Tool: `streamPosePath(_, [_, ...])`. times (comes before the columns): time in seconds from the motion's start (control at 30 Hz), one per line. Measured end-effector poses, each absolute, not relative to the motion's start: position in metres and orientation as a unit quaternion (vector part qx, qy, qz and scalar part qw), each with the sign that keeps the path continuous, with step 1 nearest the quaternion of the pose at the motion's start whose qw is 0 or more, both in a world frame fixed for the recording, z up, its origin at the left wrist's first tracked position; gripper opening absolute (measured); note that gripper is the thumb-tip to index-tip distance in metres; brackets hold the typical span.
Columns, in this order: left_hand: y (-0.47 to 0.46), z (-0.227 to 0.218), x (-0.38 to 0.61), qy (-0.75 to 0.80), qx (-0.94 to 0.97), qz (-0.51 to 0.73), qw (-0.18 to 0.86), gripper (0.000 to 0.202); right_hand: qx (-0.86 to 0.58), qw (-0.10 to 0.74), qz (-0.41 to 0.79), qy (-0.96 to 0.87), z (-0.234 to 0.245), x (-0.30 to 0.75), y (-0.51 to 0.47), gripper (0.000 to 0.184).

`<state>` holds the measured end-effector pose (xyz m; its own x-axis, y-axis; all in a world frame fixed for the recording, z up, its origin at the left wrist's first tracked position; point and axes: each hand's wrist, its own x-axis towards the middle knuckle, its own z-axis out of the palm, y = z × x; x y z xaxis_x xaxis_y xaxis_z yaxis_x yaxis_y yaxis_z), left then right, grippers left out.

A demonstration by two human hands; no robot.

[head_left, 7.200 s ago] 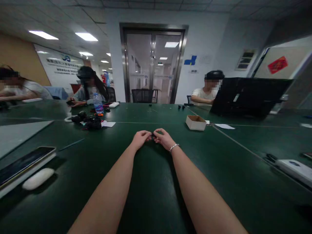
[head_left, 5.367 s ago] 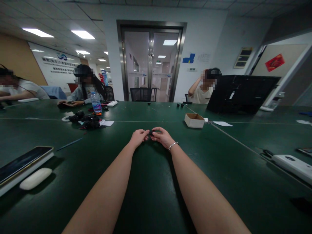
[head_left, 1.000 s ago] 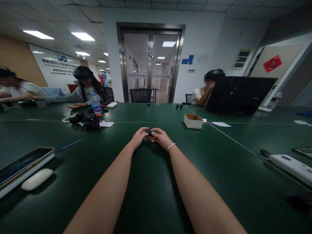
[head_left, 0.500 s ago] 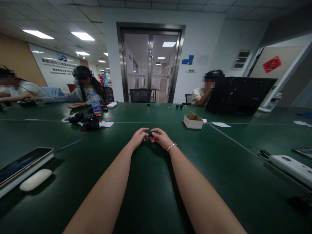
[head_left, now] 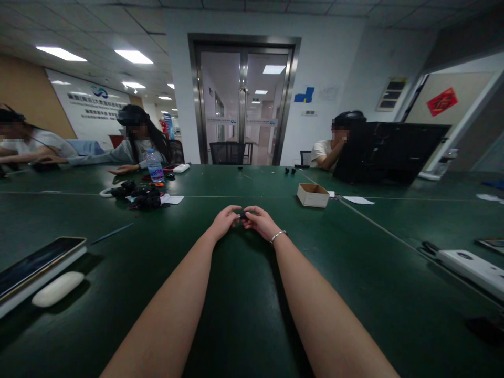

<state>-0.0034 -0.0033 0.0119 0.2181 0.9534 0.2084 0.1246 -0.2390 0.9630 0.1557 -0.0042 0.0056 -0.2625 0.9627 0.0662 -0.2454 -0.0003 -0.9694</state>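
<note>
Both my arms stretch forward over the dark green table [head_left: 244,294]. Between my fingertips is a small black piece [head_left: 242,216] with a light, metal-looking end on its left side; it is too small to tell its kind. My right hand [head_left: 260,222] pinches its dark end. At its light end, the thumb and fingers of my left hand [head_left: 225,222] close in and seem to grip it. A silver bracelet [head_left: 279,236] circles my right wrist. The fingers hide part of the piece.
An open cardboard box [head_left: 313,196] stands ahead to the right. Black cables or parts [head_left: 142,196] lie ahead left, near a water bottle [head_left: 155,167]. A phone [head_left: 41,265] and white oval case [head_left: 58,289] lie left, a power strip [head_left: 472,268] right. Several people sit beyond.
My hands stay almost in place around the small black piece. The view has shifted very slightly; little else differs.
</note>
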Motion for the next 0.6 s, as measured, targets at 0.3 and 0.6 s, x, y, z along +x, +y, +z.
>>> streamPosePath(0.3, [-0.0008,0.0089,-0.0038,0.42,0.643,0.459,0.448,0.033,-0.358,0.49,0.615,-0.503,0.0077,0.1567,-0.0056,0.014])
streamPosePath(0.6, [-0.0022,0.0102,-0.0046,0.424,0.641,0.456,0.449,0.031,-0.361,0.491,0.615,-0.5,0.0079,0.1561,-0.0056,0.012])
